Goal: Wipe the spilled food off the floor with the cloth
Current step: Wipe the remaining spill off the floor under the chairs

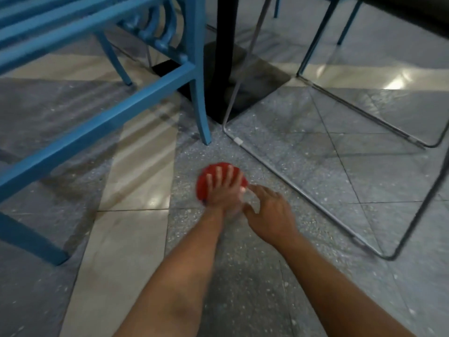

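Left grip [222, 188]: palm down, fingers spread flat, pressing the red cloth [213, 181] onto the speckled grey floor [303, 171]; not clenched around it. Right grip [269, 210]: open, empty, fingers loosely extended, just beside the left wrist, low over the floor. Cloth lies in front of the blue chair leg [202, 113] and the black table base [243, 93]. Spilled food cannot be made out; frame blurred.

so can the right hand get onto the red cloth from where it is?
Probably yes. The right hand lies beside the red cloth, but the left hand is spread flat over most of it, leaving only the edges free.
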Tool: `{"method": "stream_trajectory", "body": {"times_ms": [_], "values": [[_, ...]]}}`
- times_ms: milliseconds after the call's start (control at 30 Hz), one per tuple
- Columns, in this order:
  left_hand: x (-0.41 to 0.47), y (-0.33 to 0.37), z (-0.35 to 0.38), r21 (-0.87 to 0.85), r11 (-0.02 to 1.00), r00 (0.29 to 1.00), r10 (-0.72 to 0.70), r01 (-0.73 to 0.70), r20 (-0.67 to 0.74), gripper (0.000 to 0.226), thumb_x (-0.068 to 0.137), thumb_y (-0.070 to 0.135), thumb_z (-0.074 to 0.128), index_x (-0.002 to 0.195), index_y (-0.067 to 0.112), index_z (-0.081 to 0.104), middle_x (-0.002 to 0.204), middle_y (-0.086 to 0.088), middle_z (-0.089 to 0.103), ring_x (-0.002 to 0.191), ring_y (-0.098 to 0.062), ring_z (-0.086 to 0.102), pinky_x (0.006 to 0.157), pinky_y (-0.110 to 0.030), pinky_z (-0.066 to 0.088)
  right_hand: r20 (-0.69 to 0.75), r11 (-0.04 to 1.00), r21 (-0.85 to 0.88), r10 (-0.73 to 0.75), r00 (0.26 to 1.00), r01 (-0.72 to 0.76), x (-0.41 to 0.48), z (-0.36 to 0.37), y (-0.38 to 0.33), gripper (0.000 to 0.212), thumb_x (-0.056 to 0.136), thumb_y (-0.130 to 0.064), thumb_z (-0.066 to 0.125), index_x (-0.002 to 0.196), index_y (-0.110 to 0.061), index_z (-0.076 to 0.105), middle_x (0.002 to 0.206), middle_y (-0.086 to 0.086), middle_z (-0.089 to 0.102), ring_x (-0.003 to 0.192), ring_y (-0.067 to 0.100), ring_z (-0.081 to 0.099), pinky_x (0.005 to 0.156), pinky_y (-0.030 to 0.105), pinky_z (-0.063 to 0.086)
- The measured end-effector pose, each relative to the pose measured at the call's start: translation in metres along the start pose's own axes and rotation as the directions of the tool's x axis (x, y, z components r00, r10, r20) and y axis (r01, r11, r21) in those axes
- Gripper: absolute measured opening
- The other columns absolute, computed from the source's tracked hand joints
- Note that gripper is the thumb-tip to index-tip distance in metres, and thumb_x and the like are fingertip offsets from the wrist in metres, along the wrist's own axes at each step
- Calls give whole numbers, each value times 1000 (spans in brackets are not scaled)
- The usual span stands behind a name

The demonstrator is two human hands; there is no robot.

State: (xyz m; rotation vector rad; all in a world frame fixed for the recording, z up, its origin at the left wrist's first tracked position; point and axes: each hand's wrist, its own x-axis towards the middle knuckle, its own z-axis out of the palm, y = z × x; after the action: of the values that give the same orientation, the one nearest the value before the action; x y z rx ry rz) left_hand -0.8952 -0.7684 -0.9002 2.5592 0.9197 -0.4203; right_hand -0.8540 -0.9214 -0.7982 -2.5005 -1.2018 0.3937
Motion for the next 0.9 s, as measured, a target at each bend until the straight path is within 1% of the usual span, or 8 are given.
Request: {"method": "stream_trajectory", "body": {"times_ms": [133, 267, 333, 467, 567, 667, 767, 900], "values": [[-99, 85, 88, 189, 822, 842, 533, -538, 79, 59, 111, 47, 36, 167, 31, 29, 176, -3, 27, 164, -44, 9, 130, -68, -1, -65, 995, -60, 70, 995, -74, 3, -35, 42, 54, 93, -35, 66, 144, -23, 55, 143, 8, 60, 128, 34, 56, 107, 42, 44], [-238, 28, 169, 324, 626, 693, 703, -709, 158, 57, 112, 59, 31, 167, 44, 28, 178, 5, 23, 164, -36, 18, 128, -61, 16, -4, 978, -110, 177, 984, -176, -5, -44, 78, 61, 94, -47, 62, 151, -30, 46, 150, 6, 53, 131, 36, 50, 107, 47, 43], [-270, -37, 168, 337, 676, 740, 663, -655, 108, 61, 110, 67, 29, 167, 45, 29, 178, 5, 25, 164, -33, 19, 126, -62, 14, 61, 980, -109, 176, 982, -169, -16, -41, 90, 63, 93, -47, 63, 151, -32, 44, 152, 5, 51, 134, 36, 49, 110, 48, 42], [-225, -105, 112, 181, 946, 953, 290, -270, -92, 73, 103, 78, 30, 168, 45, 25, 180, 0, 16, 166, -33, 10, 124, -73, 18, 84, 982, -17, 191, 978, -190, -39, -29, 85, 63, 93, -42, 65, 151, -31, 45, 154, 3, 49, 139, 31, 47, 115, 45, 39], [-139, -66, 66, 9, 1000, 993, 10, -9, -117, 71, 106, 74, 15, 169, 46, 1, 179, 2, -14, 165, -33, -15, 129, -65, -10, 94, 987, 22, 155, 983, -157, -51, -28, 67, 63, 93, -42, 64, 152, -33, 44, 155, 2, 48, 140, 30, 46, 115, 45, 38], [-75, 26, 47, -6, 998, 998, -61, 61, 8, 70, 110, 64, 12, 171, 36, -7, 178, -2, -21, 163, -38, -22, 128, -66, -13, 24, 987, 42, 151, 988, -152, -54, -43, 67, 61, 92, -38, 66, 150, -28, 48, 153, 5, 51, 138, 28, 48, 115, 41, 39], [-84, 134, 65, 151, 951, 961, 258, -271, 95, 65, 114, 52, 21, 172, 28, 7, 181, -6, -8, 163, -45, -15, 127, -71, -9, -69, 987, 18, 158, 985, -158, -56, -68, 80, 59, 91, -35, 67, 147, -26, 53, 149, 5, 55, 132, 33, 53, 108, 41, 42], [-173, 182, 132, 247, 590, 640, 697, -768, 325, 58, 114, 49, 25, 170, 33, 22, 181, -1, 7, 165, -42, -6, 128, -69, -9, -51, 979, -31, 199, 979, -200, -61, -89, 104, 61, 92, -39, 65, 151, -32, 46, 153, 5, 50, 134, 36, 49, 110, 45, 41]]}}
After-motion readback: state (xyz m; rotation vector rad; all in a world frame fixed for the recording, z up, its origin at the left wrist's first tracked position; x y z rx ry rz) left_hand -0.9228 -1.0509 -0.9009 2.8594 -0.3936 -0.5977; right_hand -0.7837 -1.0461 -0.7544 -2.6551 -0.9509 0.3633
